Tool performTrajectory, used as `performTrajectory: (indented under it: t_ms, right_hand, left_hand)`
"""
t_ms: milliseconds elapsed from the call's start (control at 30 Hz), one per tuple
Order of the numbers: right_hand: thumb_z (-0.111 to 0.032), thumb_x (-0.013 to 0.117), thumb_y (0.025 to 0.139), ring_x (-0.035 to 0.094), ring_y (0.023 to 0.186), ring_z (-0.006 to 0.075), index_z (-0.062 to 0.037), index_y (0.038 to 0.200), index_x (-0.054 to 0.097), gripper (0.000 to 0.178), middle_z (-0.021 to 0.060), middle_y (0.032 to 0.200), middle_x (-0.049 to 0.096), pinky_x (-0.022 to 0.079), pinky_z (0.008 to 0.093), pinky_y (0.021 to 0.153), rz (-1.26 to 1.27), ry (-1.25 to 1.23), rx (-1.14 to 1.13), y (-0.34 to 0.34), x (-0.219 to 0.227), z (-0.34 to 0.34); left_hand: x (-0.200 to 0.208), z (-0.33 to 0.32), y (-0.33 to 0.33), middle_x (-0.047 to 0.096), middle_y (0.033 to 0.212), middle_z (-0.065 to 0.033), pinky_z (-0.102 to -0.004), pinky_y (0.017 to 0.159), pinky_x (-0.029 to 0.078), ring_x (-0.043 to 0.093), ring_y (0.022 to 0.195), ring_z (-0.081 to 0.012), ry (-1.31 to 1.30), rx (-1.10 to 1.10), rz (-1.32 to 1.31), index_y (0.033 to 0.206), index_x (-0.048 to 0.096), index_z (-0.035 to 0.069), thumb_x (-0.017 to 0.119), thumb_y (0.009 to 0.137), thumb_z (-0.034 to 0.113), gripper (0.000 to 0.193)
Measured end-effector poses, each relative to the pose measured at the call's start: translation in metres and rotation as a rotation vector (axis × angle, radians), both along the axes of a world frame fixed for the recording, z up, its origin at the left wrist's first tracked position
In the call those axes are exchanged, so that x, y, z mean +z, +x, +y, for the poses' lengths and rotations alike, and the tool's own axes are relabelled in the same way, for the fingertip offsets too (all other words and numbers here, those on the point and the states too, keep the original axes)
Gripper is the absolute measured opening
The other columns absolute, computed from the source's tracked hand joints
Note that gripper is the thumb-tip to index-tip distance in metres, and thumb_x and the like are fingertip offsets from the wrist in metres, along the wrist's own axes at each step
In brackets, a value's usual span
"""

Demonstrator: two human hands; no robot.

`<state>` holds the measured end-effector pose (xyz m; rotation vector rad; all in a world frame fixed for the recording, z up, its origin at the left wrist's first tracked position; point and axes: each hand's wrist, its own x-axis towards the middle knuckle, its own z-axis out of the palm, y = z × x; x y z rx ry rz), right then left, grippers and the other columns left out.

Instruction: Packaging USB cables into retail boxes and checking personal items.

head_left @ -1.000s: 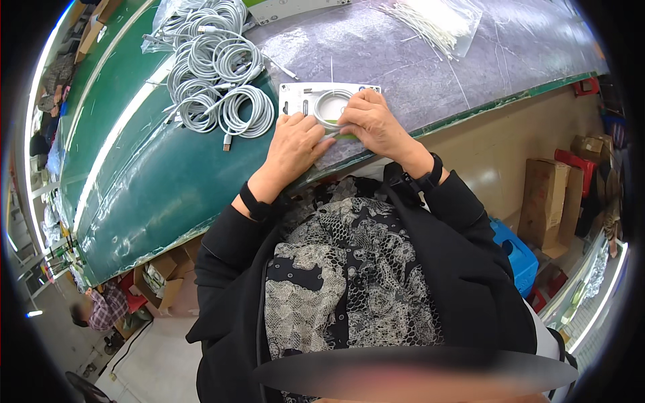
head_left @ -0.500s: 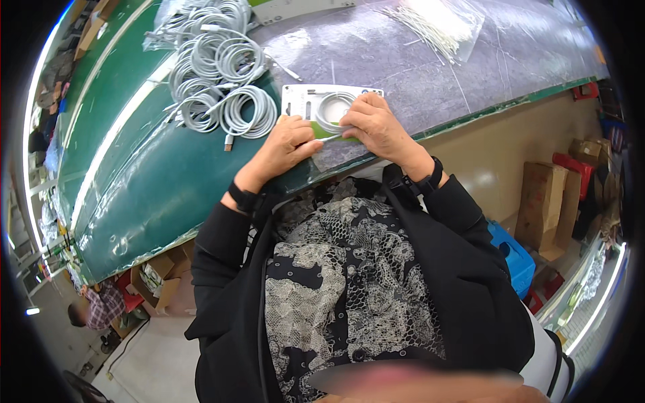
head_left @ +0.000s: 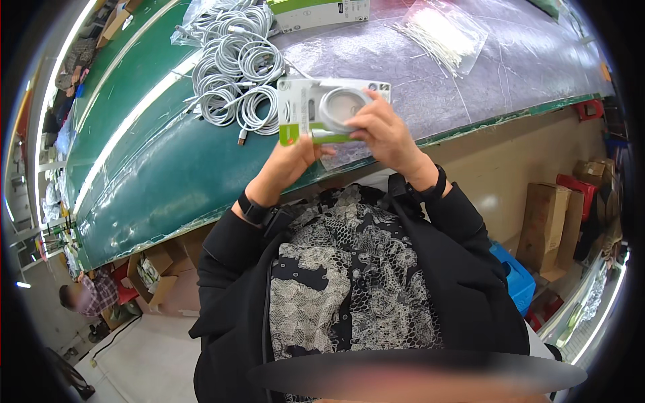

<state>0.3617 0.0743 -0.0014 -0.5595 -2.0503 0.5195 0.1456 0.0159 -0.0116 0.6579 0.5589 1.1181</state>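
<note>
Both my hands hold a white and green packaging card above the near edge of the bench, tilted a little. A light grey cable, coiled into a ring, lies against the card's right half. My left hand grips the card's lower left edge, its fingers partly hidden by the card. My right hand pinches the coil and the card's right side, thumb below and fingers across the ring. Just left of the card a heap of coiled grey cables lies on the bench, one plug pointing toward me.
Beyond the card stand a green and white box and a clear bag of thin white ties. A cardboard box, a red stool and a blue plastic stool are at right. Another person sits at lower left, near an open carton.
The card has come up off the bench and tilted toward me, with the coil on it. My left hand has shifted from the cable end to the card's lower edge.
</note>
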Motion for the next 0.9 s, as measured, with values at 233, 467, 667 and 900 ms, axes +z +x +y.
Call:
performTrajectory:
  t_ms: [233, 467, 667, 900]
  right_hand:
    - [-0.006, 0.073, 0.073, 0.058, 0.086, 0.0202, -0.0112, 0.097, 0.067, 0.026, 0.001, 0.085, 0.06, 0.032, 0.0465, 0.109, -0.165, 0.054, -0.255, -0.009, 0.006, -0.02]
    - [-0.007, 0.073, 0.073, 0.058, 0.085, 0.0184, -0.0128, 0.094, 0.068, 0.023, -0.0008, 0.082, 0.059, 0.034, 0.0429, 0.107, -0.165, 0.086, -0.204, 0.006, -0.001, -0.009]
    - [-0.011, 0.073, 0.076, 0.058, 0.085, 0.0189, -0.0126, 0.095, 0.069, 0.02, -0.0004, 0.082, 0.059, 0.037, 0.0413, 0.103, -0.183, 0.138, -0.084, 0.006, -0.008, 0.001]
    - [-0.019, 0.071, 0.081, 0.06, 0.088, 0.0222, -0.011, 0.096, 0.068, 0.018, 0.0071, 0.091, 0.064, 0.044, 0.0376, 0.089, -0.213, -0.194, -0.101, 0.025, 0.0, 0.06]
  left_hand:
    - [-0.002, 0.001, 0.028, 0.058, 0.121, -0.0102, -0.0375, 0.082, 0.058, 0.063, 0.103, -0.0227, -0.076, 0.208, 0.094, 0.133, 0.043, 0.003, 0.05, 0.1, 0.019, 0.037]
    - [0.003, -0.006, 0.03, 0.06, 0.118, -0.01, -0.0359, 0.082, 0.057, 0.063, 0.101, -0.0219, -0.055, 0.253, 0.132, 0.131, 0.046, 0.002, 0.051, 0.099, 0.011, 0.034]
    - [0.001, -0.007, 0.027, 0.06, 0.117, -0.0105, -0.035, 0.082, 0.057, 0.063, 0.1, -0.021, -0.126, 0.274, 0.234, 0.13, 0.047, 0.001, 0.056, 0.095, 0.006, 0.036]
    - [-0.002, -0.016, 0.009, 0.06, 0.115, -0.0099, -0.0342, 0.079, 0.057, 0.063, 0.099, -0.0203, -0.154, 0.254, 0.332, 0.129, 0.047, 0.001, 0.056, 0.095, 0.004, 0.036]
